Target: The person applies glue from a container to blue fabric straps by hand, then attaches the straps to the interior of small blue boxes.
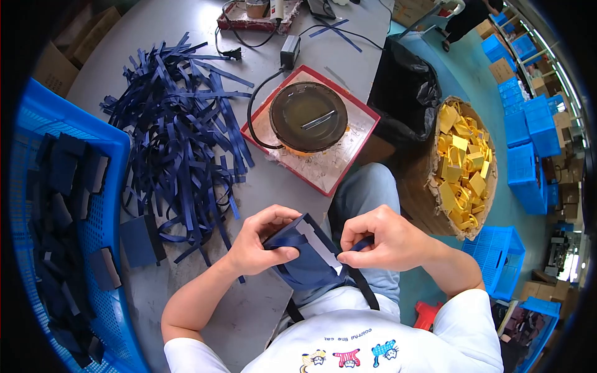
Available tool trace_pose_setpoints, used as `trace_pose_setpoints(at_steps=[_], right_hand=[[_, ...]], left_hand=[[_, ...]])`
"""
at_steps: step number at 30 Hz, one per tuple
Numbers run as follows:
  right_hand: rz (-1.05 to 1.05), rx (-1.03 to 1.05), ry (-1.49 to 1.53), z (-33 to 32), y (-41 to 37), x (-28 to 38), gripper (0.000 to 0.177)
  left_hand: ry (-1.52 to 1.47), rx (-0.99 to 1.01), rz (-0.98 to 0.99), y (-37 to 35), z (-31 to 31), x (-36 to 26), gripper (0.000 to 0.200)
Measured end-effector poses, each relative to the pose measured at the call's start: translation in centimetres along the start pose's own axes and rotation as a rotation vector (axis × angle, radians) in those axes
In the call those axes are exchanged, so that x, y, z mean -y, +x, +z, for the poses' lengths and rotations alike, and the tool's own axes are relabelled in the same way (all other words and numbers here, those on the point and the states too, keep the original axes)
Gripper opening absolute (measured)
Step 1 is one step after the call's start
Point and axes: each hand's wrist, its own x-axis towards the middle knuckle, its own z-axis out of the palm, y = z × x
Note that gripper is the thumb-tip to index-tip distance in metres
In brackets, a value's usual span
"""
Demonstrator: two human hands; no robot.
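Note:
A small navy box (305, 264) with a pale inside is held over my lap, its open side turned up. My left hand (264, 239) grips it at its left end, thumb on the near face and fingers behind. The fingers of my right hand (379, 239) are pinched on a navy ribbon (360, 244) at the box's right end. To the left on the table lies a big tangled heap of navy ribbons (180, 130). Another navy box (143, 240) rests beside the heap. A round pot (308, 117) holding amber liquid and a thin stick stands on a red-edged tray (367, 127).
A blue crate (118, 186) of navy boxes is at the left. Right of the table stand a black-bagged bin (404, 87) and a carton (410, 180) of yellow boxes. Cables cross the table's back. Blue crates (494, 258) line the right; a person (469, 22) is at the top right.

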Motion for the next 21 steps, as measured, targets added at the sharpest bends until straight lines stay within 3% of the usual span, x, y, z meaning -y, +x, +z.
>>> trace_pose_setpoints(at_steps=[10,13,18,21], right_hand=[[0.05,0.033,-0.096,0.1,0.6,0.2,0.016],[-0.035,-0.056,-0.159,0.7,0.5,-0.5,0.015],[-0.016,-0.071,-0.433,0.9,0.7,-0.9,0.015],[-0.2,-0.131,-0.194,-0.7,0.6,-1.3,0.02]], left_hand=[[0.014,-0.003,0.01,0.0,0.1,-0.2,0.047],[0.005,-0.013,-0.005,0.0,0.2,-0.3,0.046],[0.043,-0.036,0.008,-0.2,0.3,0.0,0.044],[0.028,-0.064,0.002,0.0,0.2,-0.1,0.044]])
